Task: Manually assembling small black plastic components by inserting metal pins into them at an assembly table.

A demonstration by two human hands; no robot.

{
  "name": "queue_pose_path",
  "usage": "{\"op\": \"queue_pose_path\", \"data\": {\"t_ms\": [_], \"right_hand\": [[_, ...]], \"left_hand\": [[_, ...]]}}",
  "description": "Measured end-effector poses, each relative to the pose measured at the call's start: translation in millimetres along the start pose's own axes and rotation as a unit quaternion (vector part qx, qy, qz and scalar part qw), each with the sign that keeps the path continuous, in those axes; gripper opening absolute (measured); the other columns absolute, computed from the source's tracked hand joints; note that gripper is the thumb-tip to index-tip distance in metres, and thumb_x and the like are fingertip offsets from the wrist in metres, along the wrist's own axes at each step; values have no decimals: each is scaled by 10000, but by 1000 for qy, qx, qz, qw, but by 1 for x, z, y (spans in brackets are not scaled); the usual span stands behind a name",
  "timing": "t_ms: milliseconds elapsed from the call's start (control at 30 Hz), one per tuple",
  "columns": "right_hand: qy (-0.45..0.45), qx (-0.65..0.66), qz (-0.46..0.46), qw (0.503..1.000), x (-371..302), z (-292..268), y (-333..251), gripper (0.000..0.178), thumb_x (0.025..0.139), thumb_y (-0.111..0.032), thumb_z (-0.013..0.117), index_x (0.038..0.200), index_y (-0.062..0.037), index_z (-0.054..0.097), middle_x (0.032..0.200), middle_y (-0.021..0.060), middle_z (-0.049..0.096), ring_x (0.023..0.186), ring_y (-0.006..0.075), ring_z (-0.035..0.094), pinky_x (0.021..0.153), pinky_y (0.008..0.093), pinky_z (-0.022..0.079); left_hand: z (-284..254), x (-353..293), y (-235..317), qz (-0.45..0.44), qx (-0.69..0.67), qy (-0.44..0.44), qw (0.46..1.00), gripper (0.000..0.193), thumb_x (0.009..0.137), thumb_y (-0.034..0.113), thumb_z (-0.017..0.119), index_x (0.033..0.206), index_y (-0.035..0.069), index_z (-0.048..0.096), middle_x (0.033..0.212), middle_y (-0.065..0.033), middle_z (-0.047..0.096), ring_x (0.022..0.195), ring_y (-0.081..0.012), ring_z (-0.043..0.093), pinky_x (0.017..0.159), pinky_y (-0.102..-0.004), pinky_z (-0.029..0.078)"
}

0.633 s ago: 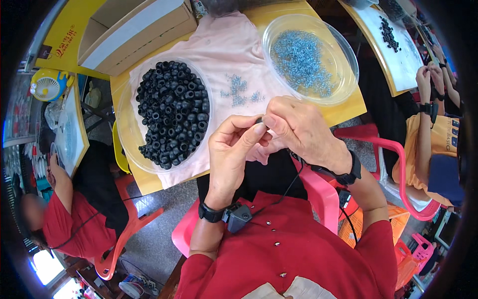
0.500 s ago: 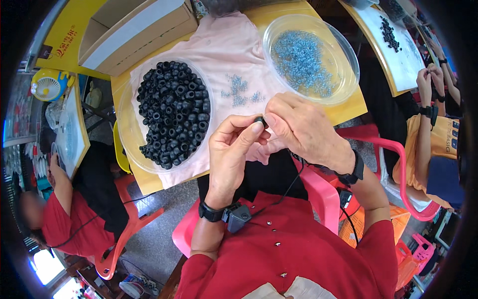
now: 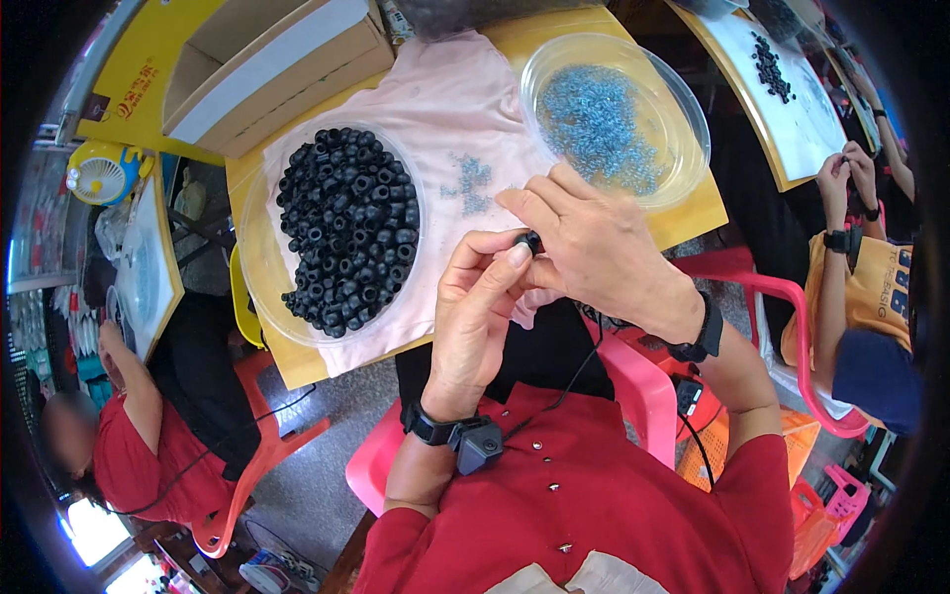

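In my left hand (image 3: 475, 312), thumb and fingertips pinch a small round black bead-like piece (image 3: 530, 240) with an opening, held above the front of the pink cloth (image 3: 465, 109). My right hand (image 3: 618, 252) is right beside it, fingers apart, index finger stretched leftward above the piece. Its thumb is mostly hidden, and nothing shows clearly between its fingers. Just beyond that fingertip, a scatter of tiny clear-blue pieces (image 3: 473, 178) lies on the cloth. To the left, many hollow black pieces (image 3: 348, 223) fill a round clear tray (image 3: 259, 282).
A clear round tub (image 3: 683, 163) of tiny blue pieces (image 3: 599, 119) stands at the far right of the yellow table (image 3: 698, 203). An open cardboard box (image 3: 287, 74) is at the far left. Other people sit at tables on both sides. Pink chair arms (image 3: 638, 396) flank me.
My right hand's fingertips have lifted off the black piece, and its index finger now reaches left over it. My left hand has shifted slightly right, still holding the piece.
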State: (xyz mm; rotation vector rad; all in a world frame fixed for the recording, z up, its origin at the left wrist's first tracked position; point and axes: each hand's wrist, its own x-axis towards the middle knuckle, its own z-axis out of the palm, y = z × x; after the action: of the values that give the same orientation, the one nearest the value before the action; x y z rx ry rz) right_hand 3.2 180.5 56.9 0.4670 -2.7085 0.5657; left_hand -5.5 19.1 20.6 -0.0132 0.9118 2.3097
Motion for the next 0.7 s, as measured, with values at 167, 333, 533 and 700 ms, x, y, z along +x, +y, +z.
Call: {"op": "queue_pose_path", "data": {"t_ms": [167, 333, 533, 700], "right_hand": [[-12, -11, -9, 1000, -3, 1, 0, 445, 688, -299, 747, 1031, -55, 603, 857, 42, 565, 850, 209, 583, 664, 323, 503], [-8, -22, -18, 1000, -7, 7, 1, 371, 712, -315, 732, 927, -52, 581, 786, 59, 555, 760, 225, 570, 614, 342, 484], [-51, -78, -35, 995, -17, 16, -7, 286, 758, -288, 692, 776, -47, 538, 687, 96, 578, 709, 244, 593, 612, 351, 503], [-25, -12, -16, 999, -22, 14, -8, 254, 764, -277, 681, 772, -58, 552, 711, 94, 593, 712, 253, 604, 612, 369, 502]], "left_hand": [[-1, 0, 4, -10, 101, -28, 994, 165, 995, 156, 538, 1063, 11, 580, 929, -89, 673, 840, -144, 670, 740, -270, 542], [1, -4, 6, -20, 113, -22, 993, 193, 1010, 200, 518, 1045, 22, 582, 867, -67, 677, 807, -103, 654, 700, -220, 496], [-1, -9, -2, -25, 114, 7, 993, 168, 1000, 201, 535, 1013, 46, 599, 817, 10, 624, 733, -40, 566, 668, -194, 430], [4, -14, -4, -23, 136, 10, 990, 165, 1000, 213, 538, 989, 64, 606, 811, 50, 583, 709, -6, 483, 630, -181, 368]]}}
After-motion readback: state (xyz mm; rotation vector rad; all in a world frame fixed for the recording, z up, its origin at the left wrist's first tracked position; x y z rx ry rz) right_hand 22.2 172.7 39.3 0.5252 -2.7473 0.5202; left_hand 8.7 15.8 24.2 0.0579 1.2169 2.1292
